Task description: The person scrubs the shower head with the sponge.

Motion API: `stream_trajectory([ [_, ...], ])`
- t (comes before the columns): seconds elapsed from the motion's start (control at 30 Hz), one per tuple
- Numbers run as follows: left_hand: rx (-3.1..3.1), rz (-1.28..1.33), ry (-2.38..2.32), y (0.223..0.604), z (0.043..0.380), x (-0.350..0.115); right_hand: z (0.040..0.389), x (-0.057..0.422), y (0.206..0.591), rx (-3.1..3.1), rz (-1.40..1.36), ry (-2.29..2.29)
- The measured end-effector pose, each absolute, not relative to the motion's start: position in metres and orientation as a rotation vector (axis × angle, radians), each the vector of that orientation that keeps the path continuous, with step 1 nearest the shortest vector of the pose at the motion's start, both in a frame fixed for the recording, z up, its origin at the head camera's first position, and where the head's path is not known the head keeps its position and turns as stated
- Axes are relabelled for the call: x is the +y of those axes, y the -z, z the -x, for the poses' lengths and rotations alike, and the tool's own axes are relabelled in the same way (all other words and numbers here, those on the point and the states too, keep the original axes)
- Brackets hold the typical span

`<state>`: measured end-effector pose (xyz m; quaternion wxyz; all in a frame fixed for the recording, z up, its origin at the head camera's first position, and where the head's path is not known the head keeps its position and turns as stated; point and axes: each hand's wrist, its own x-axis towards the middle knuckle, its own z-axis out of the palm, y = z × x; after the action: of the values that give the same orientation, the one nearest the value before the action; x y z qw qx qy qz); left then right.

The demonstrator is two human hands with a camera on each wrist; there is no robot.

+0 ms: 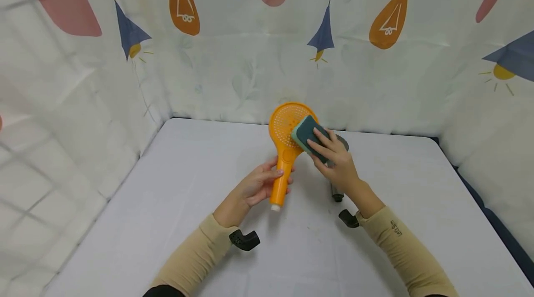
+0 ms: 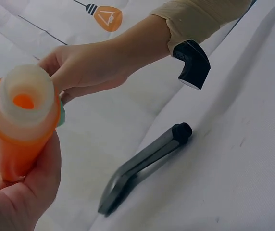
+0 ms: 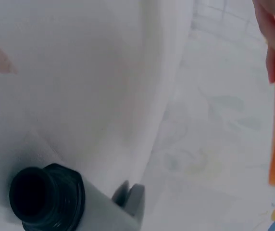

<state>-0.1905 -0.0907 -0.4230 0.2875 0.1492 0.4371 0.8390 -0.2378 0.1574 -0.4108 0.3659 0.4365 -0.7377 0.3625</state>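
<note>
An orange shower head (image 1: 284,160) with a round, perforated face is held upright above the table. My left hand (image 1: 263,182) grips its handle, and the white hollow end of that handle (image 2: 26,94) faces the left wrist camera. My right hand (image 1: 339,160) holds a two-tone green sponge (image 1: 310,135) against the right side of the perforated face. Behind the right hand lies a second shower head (image 1: 337,193), grey with a black threaded end; the hand partly hides it in the head view. In the right wrist view its threaded end (image 3: 46,197) is close to the camera.
A white-covered table (image 1: 200,167) spreads beneath both hands. A pale curtain (image 1: 233,65) printed with lamps and bulbs hangs behind it and along the sides. Each wrist carries a black curved camera mount (image 1: 244,240).
</note>
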Motion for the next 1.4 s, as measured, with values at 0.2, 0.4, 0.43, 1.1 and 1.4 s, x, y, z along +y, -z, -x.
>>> stream_trajectory([
  [0.2, 1.326, -0.346, -2.145, 0.423, 0.191, -0.086, 0.230, 0.145, 0.403, -1.892, -1.338, -0.622],
  [0.4, 1.370, -0.299, -2.098, 0.424, 0.187, -0.080, 0.232, 0.140, 0.390, -1.893, -1.429, -0.380],
  [0.43, 1.374, -0.303, -2.093, 0.425, 0.187, -0.079, 0.235, 0.140, 0.388, -1.895, -1.410, -0.380],
  [1.1, 1.365, -0.301, -2.050, 0.433, 0.188, -0.081, 0.244, 0.137, 0.390, -2.058, -1.177, -0.597],
  [1.4, 1.253, -0.292, -2.208, 0.429, 0.190, -0.089, 0.247, 0.153, 0.392, -2.071, -0.944, -0.839],
])
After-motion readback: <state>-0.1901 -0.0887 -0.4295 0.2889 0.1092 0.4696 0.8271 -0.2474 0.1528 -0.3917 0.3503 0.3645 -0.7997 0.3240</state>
